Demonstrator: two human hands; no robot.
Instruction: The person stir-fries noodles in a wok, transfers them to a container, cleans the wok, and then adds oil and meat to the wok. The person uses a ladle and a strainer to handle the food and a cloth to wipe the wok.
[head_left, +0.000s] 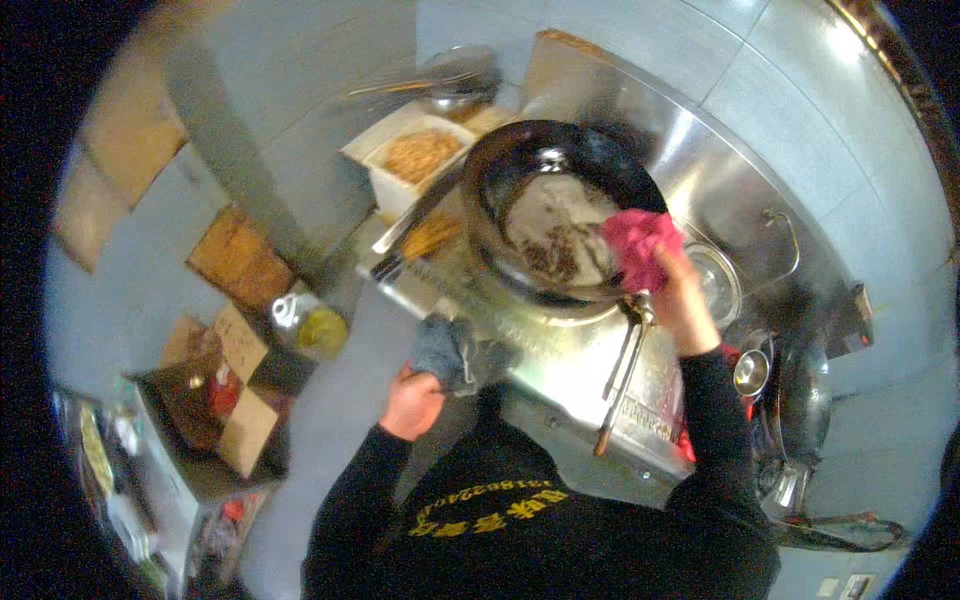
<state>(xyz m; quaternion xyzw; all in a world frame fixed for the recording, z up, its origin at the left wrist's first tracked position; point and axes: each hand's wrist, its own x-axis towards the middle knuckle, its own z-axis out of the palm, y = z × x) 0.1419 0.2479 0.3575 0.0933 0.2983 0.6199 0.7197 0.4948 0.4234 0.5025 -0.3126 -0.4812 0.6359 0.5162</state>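
Observation:
My right hand (682, 289) holds a crumpled pink cloth (643, 244) against the right rim of a large dark wok (487, 247). In the wok lies a pale, cloudy mass with a dark brown patch (559, 225); what it is, I cannot tell. The wok stands on a steel stove (570, 360). My left hand (412, 401) grips a dark blue-grey cloth (439, 349) in front of the stove's left edge. Below the wok's right side, a long thin tool with a wooden tip (622, 390) lies across the stove top.
A white container of brown pieces (420, 154) stands behind left of the wok, near a bamboo brush (431, 234). At right are a steel basin (712, 281), a ladle (751, 371) and a second wok (802, 397). A jug of yellow liquid (319, 330) and an open cardboard box (244, 427) stand left.

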